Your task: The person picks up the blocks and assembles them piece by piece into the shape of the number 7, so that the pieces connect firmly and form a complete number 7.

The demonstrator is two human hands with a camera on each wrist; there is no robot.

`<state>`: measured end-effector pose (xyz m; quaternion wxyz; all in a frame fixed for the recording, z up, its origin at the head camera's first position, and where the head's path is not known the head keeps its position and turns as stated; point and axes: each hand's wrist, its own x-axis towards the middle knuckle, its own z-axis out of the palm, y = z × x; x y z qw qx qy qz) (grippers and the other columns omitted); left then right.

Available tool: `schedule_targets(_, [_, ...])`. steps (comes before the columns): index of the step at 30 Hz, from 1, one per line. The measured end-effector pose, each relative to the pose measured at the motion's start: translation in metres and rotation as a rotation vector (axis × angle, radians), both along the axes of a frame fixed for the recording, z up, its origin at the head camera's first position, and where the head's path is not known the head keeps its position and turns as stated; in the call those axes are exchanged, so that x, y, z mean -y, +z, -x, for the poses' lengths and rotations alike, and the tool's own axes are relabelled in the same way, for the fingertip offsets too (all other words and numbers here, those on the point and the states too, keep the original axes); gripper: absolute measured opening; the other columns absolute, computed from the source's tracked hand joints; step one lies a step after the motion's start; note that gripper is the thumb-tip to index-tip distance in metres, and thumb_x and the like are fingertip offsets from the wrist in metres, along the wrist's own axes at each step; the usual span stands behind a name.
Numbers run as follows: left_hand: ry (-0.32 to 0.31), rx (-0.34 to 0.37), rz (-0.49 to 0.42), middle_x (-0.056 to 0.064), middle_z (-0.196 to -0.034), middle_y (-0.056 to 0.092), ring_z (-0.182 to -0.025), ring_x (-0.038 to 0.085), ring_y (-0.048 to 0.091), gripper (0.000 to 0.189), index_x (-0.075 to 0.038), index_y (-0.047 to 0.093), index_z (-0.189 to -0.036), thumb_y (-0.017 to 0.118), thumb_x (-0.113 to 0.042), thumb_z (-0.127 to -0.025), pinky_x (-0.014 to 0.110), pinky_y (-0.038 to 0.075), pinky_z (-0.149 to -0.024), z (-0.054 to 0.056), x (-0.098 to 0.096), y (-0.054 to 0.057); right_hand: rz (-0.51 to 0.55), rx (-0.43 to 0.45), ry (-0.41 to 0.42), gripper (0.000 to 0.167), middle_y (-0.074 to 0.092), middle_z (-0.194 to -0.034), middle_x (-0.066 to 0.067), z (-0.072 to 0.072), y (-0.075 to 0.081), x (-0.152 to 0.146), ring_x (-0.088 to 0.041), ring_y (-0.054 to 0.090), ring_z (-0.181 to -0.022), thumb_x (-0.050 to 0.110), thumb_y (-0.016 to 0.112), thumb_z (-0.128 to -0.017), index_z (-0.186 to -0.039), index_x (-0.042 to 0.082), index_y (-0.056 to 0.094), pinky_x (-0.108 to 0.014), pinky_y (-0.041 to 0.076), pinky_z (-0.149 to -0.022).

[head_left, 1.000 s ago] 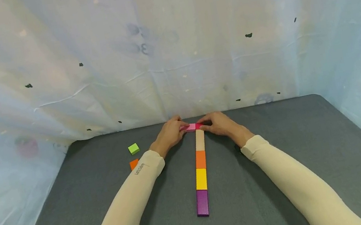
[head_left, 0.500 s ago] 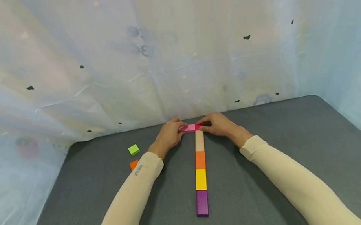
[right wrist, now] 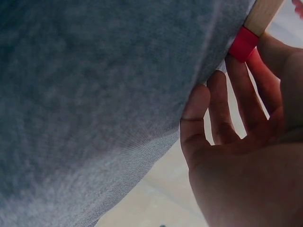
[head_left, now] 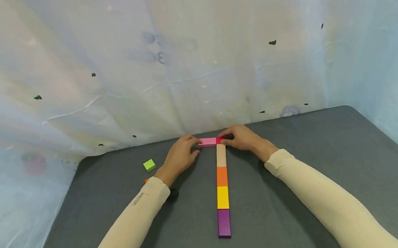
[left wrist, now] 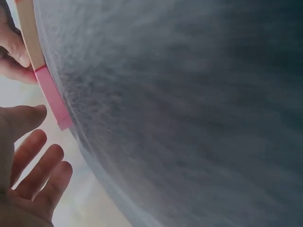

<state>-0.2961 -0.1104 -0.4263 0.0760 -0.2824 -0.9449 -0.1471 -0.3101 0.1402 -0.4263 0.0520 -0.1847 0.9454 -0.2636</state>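
A pink block point(head_left: 208, 142) lies crosswise near the table's far edge, its right end against a red block point(head_left: 219, 140). My right hand point(head_left: 244, 138) pinches the red block between thumb and fingers; in the right wrist view the red block point(right wrist: 243, 45) sits at the fingertips. Beside the pink block is my left hand point(head_left: 178, 158), its fingers spread; in the left wrist view they stand apart from the pink block point(left wrist: 53, 98). From the red block a straight row runs towards me: natural wood block point(head_left: 221, 155), orange block point(head_left: 221, 176), yellow block point(head_left: 222, 197) and purple block point(head_left: 223, 224).
A lime green block point(head_left: 149, 165) lies left of my left hand. An orange block point(head_left: 147, 180) behind the left forearm is mostly hidden. The dark grey table point(head_left: 294, 196) ends at a hanging translucent curtain point(head_left: 191, 77) at the back and sides.
My left hand has let go of the pink block and drawn back to the left, its fingers opening. The right hand stays at the red block. The row lies as before.
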Motion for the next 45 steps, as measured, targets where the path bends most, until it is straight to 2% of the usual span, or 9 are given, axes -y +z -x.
schedule_targets(5, [-0.033, -0.008, 0.026, 0.002, -0.119, 0.066, -0.114, 0.021, 0.061, 0.030, -0.017, 0.070, -0.121, 0.073, -0.016, -0.091, 0.041, 0.050, -0.103, -0.015, 0.018, -0.001, -0.007, 0.001, 0.010, 0.036, 0.064, -0.135, -0.009, 0.000, -0.003, -0.001, -0.030, 0.058, -0.123, 0.030, 0.063, -0.099, -0.132, 0.017, 0.066, -0.049, 0.043, -0.109])
schedule_targets(12, [-0.152, -0.106, 0.008, 0.003, -0.112, 0.068, -0.107, 0.021, 0.062, 0.026, -0.014, 0.073, -0.114, 0.074, -0.009, -0.089, 0.040, 0.053, -0.093, -0.041, 0.055, 0.001, 0.005, -0.007, 0.015, 0.036, 0.065, -0.135, -0.010, -0.004, -0.002, -0.004, -0.030, 0.059, -0.122, 0.028, 0.062, -0.099, -0.132, 0.015, 0.066, -0.049, 0.045, -0.108])
schedule_targets(17, [-0.151, -0.112, -0.019, 0.001, -0.115, 0.066, -0.110, 0.022, 0.061, 0.029, -0.015, 0.072, -0.116, 0.075, -0.008, -0.088, 0.041, 0.053, -0.092, -0.048, 0.082, 0.001, 0.010, -0.015, 0.009, 0.036, 0.065, -0.135, -0.011, -0.005, 0.002, -0.007, -0.031, 0.058, -0.124, 0.028, 0.063, -0.099, -0.132, 0.014, 0.066, -0.050, 0.044, -0.108])
schedule_targets(23, [-0.182, -0.077, 0.007, 0.001, -0.119, 0.065, -0.112, 0.022, 0.060, 0.034, -0.016, 0.071, -0.119, 0.071, 0.000, -0.089, 0.042, 0.054, -0.092, -0.049, 0.113, 0.000, -0.005, -0.008, 0.013, 0.037, 0.064, -0.136, -0.010, -0.004, 0.002, -0.007, -0.030, 0.057, -0.126, 0.029, 0.062, -0.099, -0.133, 0.015, 0.065, -0.049, 0.043, -0.110])
schedule_targets(31, [-0.220, 0.124, -0.010, 0.000, -0.128, 0.064, -0.120, 0.023, 0.058, 0.038, -0.019, 0.069, -0.123, 0.060, 0.005, -0.095, 0.047, 0.050, -0.101, -0.053, 0.147, 0.002, -0.008, -0.001, -0.001, 0.037, 0.063, -0.137, -0.010, -0.009, 0.003, -0.009, -0.031, 0.057, -0.126, 0.029, 0.062, -0.099, -0.133, 0.016, 0.065, -0.050, 0.042, -0.111])
schedule_targets(35, [-0.251, 0.115, -0.029, 0.000, -0.129, 0.064, -0.121, 0.022, 0.058, 0.034, -0.018, 0.071, -0.121, 0.061, 0.002, -0.095, 0.046, 0.049, -0.102, -0.056, 0.157, 0.003, 0.008, -0.010, 0.004, 0.036, 0.064, -0.135, -0.010, -0.010, 0.002, -0.009, -0.030, 0.058, -0.124, 0.029, 0.063, -0.099, -0.133, 0.016, 0.066, -0.049, 0.043, -0.109])
schedule_targets(39, [-0.261, 0.113, 0.014, 0.001, -0.129, 0.063, -0.122, 0.023, 0.058, 0.036, -0.015, 0.073, -0.119, 0.057, 0.007, -0.095, 0.045, 0.049, -0.102, -0.063, 0.160, 0.007, 0.015, -0.015, -0.003, 0.036, 0.065, -0.134, -0.009, -0.008, 0.002, -0.008, -0.028, 0.059, -0.121, 0.028, 0.063, -0.099, -0.132, 0.016, 0.066, -0.049, 0.045, -0.108])
schedule_targets(42, [-0.235, 0.156, 0.044, 0.004, -0.134, 0.060, -0.126, 0.027, 0.056, 0.043, -0.013, 0.071, -0.123, 0.053, 0.010, -0.091, 0.048, 0.049, -0.102, -0.068, 0.161, 0.008, 0.012, -0.014, -0.002, 0.036, 0.065, -0.134, -0.009, -0.008, 0.001, -0.006, -0.028, 0.059, -0.121, 0.029, 0.063, -0.099, -0.132, 0.016, 0.066, -0.048, 0.045, -0.108])
schedule_targets(45, [-0.200, 0.173, 0.050, 0.005, -0.135, 0.058, -0.125, 0.028, 0.055, 0.041, -0.013, 0.069, -0.127, 0.059, 0.003, -0.090, 0.048, 0.049, -0.099, -0.071, 0.162, 0.006, 0.013, -0.007, 0.001, 0.036, 0.065, -0.135, -0.009, -0.008, 0.000, -0.004, -0.029, 0.059, -0.123, 0.029, 0.063, -0.099, -0.132, 0.016, 0.066, -0.048, 0.044, -0.109])
